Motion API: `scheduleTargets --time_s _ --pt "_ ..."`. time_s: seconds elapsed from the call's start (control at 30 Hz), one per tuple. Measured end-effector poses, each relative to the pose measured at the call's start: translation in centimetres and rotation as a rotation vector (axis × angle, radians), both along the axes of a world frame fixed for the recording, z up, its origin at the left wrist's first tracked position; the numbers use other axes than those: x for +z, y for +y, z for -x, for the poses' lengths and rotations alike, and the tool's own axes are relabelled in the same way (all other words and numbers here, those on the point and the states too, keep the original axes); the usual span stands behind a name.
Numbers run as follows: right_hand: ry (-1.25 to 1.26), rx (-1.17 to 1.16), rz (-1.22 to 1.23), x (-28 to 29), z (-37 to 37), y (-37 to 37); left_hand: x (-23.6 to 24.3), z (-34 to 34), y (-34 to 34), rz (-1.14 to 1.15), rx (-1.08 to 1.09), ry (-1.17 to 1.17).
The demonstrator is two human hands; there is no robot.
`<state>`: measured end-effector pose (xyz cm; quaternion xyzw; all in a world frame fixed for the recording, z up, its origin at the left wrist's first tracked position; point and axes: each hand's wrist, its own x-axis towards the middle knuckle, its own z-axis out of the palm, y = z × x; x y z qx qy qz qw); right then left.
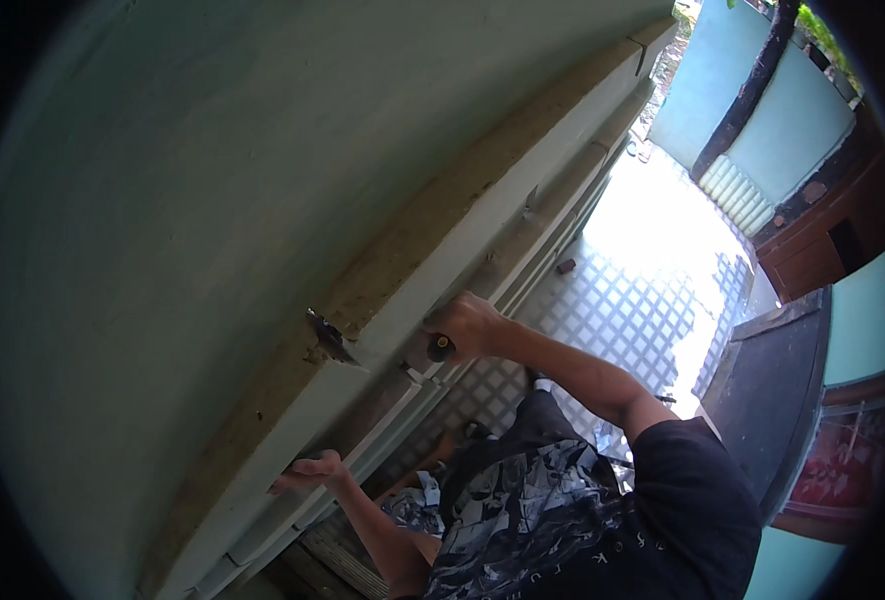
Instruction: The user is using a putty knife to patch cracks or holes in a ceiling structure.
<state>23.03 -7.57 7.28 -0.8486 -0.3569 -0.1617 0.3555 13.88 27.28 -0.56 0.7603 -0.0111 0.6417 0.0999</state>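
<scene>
Screwdriver [441, 347] in right hand [470, 325], fingers wrapped tight round handle, butt end facing camera, shaft hidden, aimed into door frame [462, 240]. Left hand [307, 470] flat, fingers spread on frame edge.

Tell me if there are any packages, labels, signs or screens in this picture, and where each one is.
No package, sign or screen shows.
Shirt: dark, lower right, with pale lettering printed across the back.
Right hand: grips a dark tool handle with a yellow end, against the pale green door; no label visible on it.

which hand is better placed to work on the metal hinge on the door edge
Right: the right hand grips a black-handled tool near the hinge; the left hand is lower, steadying the door.
</scene>
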Motion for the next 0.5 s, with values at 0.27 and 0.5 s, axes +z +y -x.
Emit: scheduleTargets --time_s 0.27,0.5 --pt "0.117 0.200 -0.193 0.4 1.1 0.4 0.0 -0.5 -0.3 0.069 -0.015 -0.024" --pt "0.029 0.016 0.085 -0.7 0.0 -1.6 0.4 -0.6 -1.7 0.203 -0.042 -0.059"
